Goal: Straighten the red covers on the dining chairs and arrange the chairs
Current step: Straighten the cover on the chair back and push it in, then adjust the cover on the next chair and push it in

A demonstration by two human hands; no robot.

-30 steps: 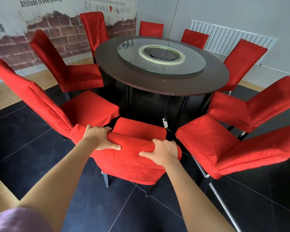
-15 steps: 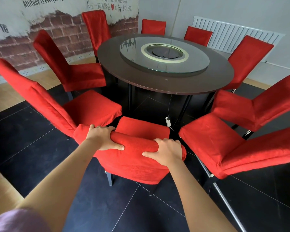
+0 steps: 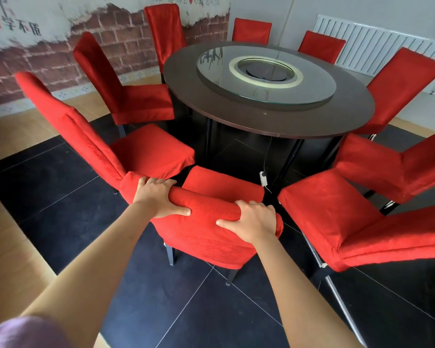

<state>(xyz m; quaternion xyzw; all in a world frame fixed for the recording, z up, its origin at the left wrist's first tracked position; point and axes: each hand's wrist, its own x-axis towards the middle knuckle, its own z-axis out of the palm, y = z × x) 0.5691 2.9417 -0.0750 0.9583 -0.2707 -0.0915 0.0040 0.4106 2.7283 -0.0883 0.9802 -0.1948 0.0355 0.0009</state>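
Hands, left (image 3: 158, 197) and right (image 3: 253, 221), grip nearest chair's backrest (image 3: 206, 209); seat faces table (image 3: 269, 119).

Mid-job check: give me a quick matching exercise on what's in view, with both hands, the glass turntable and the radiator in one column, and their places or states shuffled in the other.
Things:
1. left hand
2. right hand
3. glass turntable
4. radiator

Places or states:
A. on the wall at the far right
B. grips the chair back top nearer the chair on the left
C. lies centred on the round table
D. grips the chair back top nearer the chairs on the right

Pairs: 1-B, 2-D, 3-C, 4-A
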